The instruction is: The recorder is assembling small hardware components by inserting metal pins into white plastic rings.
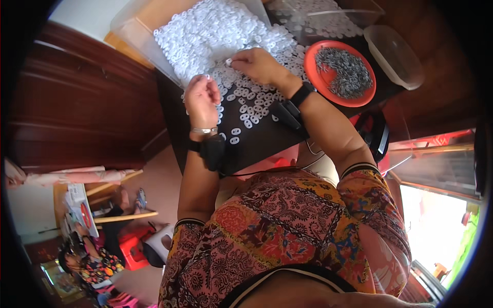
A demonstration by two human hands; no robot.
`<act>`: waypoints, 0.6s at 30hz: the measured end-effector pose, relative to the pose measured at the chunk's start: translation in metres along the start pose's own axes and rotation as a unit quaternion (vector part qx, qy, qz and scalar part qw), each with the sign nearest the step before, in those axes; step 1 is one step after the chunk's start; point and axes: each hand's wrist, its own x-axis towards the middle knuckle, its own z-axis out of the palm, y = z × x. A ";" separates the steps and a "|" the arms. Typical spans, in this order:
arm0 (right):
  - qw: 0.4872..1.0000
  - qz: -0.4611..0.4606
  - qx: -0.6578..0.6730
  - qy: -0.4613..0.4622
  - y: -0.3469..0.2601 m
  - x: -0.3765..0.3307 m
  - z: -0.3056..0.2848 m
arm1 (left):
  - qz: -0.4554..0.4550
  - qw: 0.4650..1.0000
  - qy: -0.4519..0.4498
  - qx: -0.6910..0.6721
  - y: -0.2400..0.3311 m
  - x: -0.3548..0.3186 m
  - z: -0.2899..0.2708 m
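My right hand (257, 64) pinches one white piece (229, 61) at the pile's (215, 31) edge, 12 o'clock on the table (257, 138). Left hand (201, 97) is closed around another piece, 10 o'clock of the red dish (313, 66).

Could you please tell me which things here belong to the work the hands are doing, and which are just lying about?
In use:
left hand
right hand
white plastic pieces
orange dish of small metal parts

Lying about:
clear lid
red stool
wooden sticks
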 end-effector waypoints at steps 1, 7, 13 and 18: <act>1.000 0.009 0.005 0.008 -0.007 -0.003 0.000 | 0.007 1.000 0.004 0.003 -0.006 0.001 -0.009; 0.987 0.010 -0.147 0.071 -0.017 -0.004 -0.014 | 0.057 0.998 0.036 0.007 0.000 -0.005 -0.004; 0.987 -0.041 -0.156 -0.001 -0.026 -0.010 -0.013 | 0.076 0.997 0.031 0.017 0.006 -0.011 0.001; 0.979 -0.034 -0.186 -0.077 -0.033 -0.016 -0.004 | 0.074 0.997 0.037 0.003 0.008 -0.010 -0.001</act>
